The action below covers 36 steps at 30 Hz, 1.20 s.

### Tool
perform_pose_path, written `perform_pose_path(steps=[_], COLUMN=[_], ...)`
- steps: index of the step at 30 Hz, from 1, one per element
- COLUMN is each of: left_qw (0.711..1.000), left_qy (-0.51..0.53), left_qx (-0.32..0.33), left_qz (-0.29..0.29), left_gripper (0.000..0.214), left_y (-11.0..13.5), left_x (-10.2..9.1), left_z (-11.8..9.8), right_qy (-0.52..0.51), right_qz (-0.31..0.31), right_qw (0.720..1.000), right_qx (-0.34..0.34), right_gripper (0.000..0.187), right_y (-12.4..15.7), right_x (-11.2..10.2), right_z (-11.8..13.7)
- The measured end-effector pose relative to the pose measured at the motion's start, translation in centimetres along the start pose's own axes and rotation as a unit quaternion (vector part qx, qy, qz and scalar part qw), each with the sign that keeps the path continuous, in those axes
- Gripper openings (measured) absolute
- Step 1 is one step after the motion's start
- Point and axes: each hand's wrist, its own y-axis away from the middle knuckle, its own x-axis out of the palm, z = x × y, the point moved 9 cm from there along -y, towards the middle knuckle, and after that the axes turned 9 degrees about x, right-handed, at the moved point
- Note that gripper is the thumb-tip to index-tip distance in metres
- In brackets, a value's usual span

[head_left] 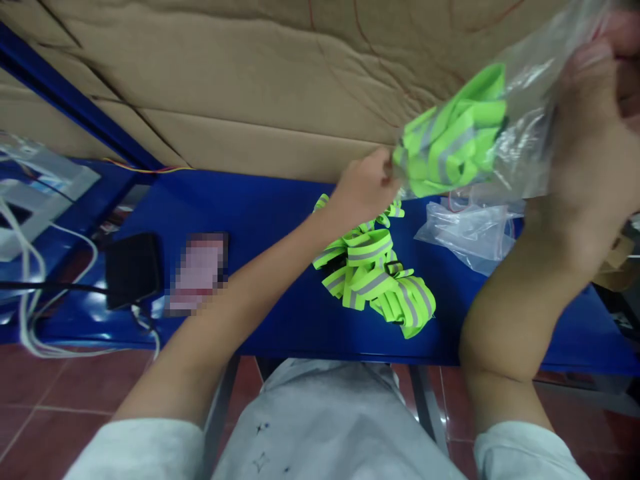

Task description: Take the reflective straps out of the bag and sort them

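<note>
In the upper right of the frame, your right hand has its fingers clamped on the upper end of the clear bag and your left hand pinches the lower end, probably keeping the green straps inside steady above the loose pile at centre

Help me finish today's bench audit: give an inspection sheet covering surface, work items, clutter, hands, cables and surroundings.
Surface: smooth blue tabletop, partly covered.
Work items: fluorescent yellow-green fabric straps with grey stripes, piled; similar straps inside a clear plastic bag.
Clutter: flat black rectangular device; pixelated pink, dark-edged rectangle; crumpled transparent plastic packaging.
Hands: left hand grips the bag's strap-filled end; right hand grips its upper end.
Cables: looped white cables and a black cable at left, near the device.
Surroundings: brown cardboard sheet behind; reddish floor tiles below.
</note>
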Motion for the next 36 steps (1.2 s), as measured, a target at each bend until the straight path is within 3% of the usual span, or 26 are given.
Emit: perform_pose_path(steps=[1, 2, 5, 9, 13, 17, 21, 26, 29, 32, 36], left_qw=[1.0, 1.0, 0.999, 0.967, 0.971, 0.978, 0.98, 0.982, 0.98, 0.977, 0.976], left_qy=[-0.006, -0.01, 0.04, 0.223, 0.211, 0.158, 0.113, 0.042, 0.077, 0.125, 0.181], left_qx=[-0.011, -0.016, 0.022, 0.091, 0.069, 0.064, 0.084, 0.093, 0.093, 0.116, 0.101], left_qz=[-0.005, -0.007, 0.031, 0.079, 0.089, 0.119, 0.141, 0.162, 0.156, 0.125, 0.066], left_gripper=[0.009, 0.007, 0.03, 0.037, 0.039, 0.041, 0.029, 0.023, 0.023, 0.021, 0.025], left_y=[0.8, 1.4, 1.8, 1.2, 1.1, 2.0, 2.6, 2.8, 2.6, 1.9, 0.7], left_x=[-1.6, -2.9, -4.5, -3.8, -3.8, -5.0, -5.9, -6.1, -6.0, -5.7, -5.6], left_z=[0.9, 1.6, 1.1, -1.8, -1.6, -0.7, -0.3, -0.4, -0.5, -0.3, 1.2], right_qy=[-0.022, -0.025, 0.007, -0.062, -0.189, -0.251, -0.262, -0.243, -0.223, -0.154, 0.028], right_qz=[-0.063, -0.079, -0.069, 0.125, 0.281, 0.359, 0.388, 0.381, 0.353, 0.303, 0.185], right_qw=[0.995, 0.99, 0.992, 0.989, 0.923, 0.872, 0.852, 0.865, 0.892, 0.936, 0.982], right_qx=[-0.074, -0.111, -0.104, 0.049, 0.184, 0.218, 0.233, 0.219, 0.171, 0.096, 0.004], right_gripper=[0.018, 0.014, 0.016, 0.005, 0.024, 0.034, 0.037, 0.042, 0.042, 0.033, 0.02], right_y=[0.8, 1.6, 3.2, 3.7, 4.8, 6.0, 6.9, 7.1, 6.8, 6.3, 5.4], right_x=[0.0, 1.0, 4.9, 10.5, 13.5, 14.8, 15.8, 16.2, 15.8, 15.1, 13.4], right_z=[2.0, 3.2, 4.2, 1.0, -1.5, -1.6, -1.5, -1.3, -0.8, -0.3, -0.1])
